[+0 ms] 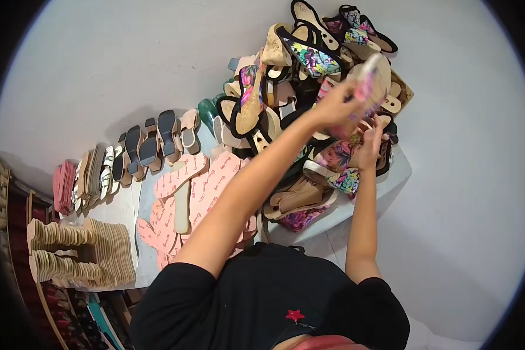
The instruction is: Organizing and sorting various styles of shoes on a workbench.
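My left arm reaches across to the right over a heap of sandals (315, 58). In my left hand (334, 108) is a floral sandal (377, 79) with a pale sole, raised above the heap and smeared by motion. Just below it, my right hand (368, 146) is held up with its fingers stretched and partly apart. It is beside a flower-patterned wedge sandal (335, 157); whether the fingertips touch the raised sandal I cannot tell. Another wedge sandal (312, 57), with a colourful print and black edging, lies at the top of the heap.
Pink printed insoles (213, 181) are spread on the table to the left. Stacked beige sole pieces (114, 251) stand at the table's near left, and a row of dark-soled shoes (149, 146) lies along the wall. A cardboard box (403, 87) sits behind the heap, at its right.
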### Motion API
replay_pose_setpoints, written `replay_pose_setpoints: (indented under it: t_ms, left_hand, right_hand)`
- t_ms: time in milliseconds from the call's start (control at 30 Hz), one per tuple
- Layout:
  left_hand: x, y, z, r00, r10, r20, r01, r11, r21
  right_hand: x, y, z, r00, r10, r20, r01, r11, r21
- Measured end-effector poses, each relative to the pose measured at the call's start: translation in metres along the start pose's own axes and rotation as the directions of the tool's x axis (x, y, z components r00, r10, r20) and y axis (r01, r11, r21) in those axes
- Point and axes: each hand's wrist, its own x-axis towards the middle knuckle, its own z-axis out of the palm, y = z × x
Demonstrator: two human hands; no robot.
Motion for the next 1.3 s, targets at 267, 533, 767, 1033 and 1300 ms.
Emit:
replay_pose_setpoints:
  t_ms: [267, 533, 767, 1033, 1300]
  left_hand:
    - [-0.078, 0.02, -0.007, 0.993, -0.094, 0.066, 0.102, 0.986, -0.129]
    - [-0.228, 0.053, -0.121, 0.799, -0.364, -0.478, 0.364, 0.926, -0.097]
    - [-0.335, 0.052, -0.136, 0.487, -0.45, -0.749, 0.374, 0.882, -0.287]
    - [-0.356, 0.058, -0.15, 0.45, -0.418, -0.789, 0.468, 0.863, -0.19]
    - [-0.394, 0.052, -0.169, 0.455, -0.496, -0.74, 0.507, 0.827, -0.242]
  right_hand:
    - [0.022, 0.014, -0.001, 0.965, 0.259, -0.037, -0.238, 0.929, 0.284]
    - [0.135, 0.018, -0.015, 0.957, 0.269, 0.109, -0.288, 0.922, 0.258]
    - [0.099, 0.046, 0.04, 0.976, -0.003, -0.216, -0.09, 0.905, -0.417]
    - [0.058, 0.044, 0.056, 0.99, -0.089, -0.11, -0.002, 0.77, -0.638]
    - [0.132, 0.117, -0.092, 0.886, 0.323, -0.333, -0.463, 0.668, -0.582]
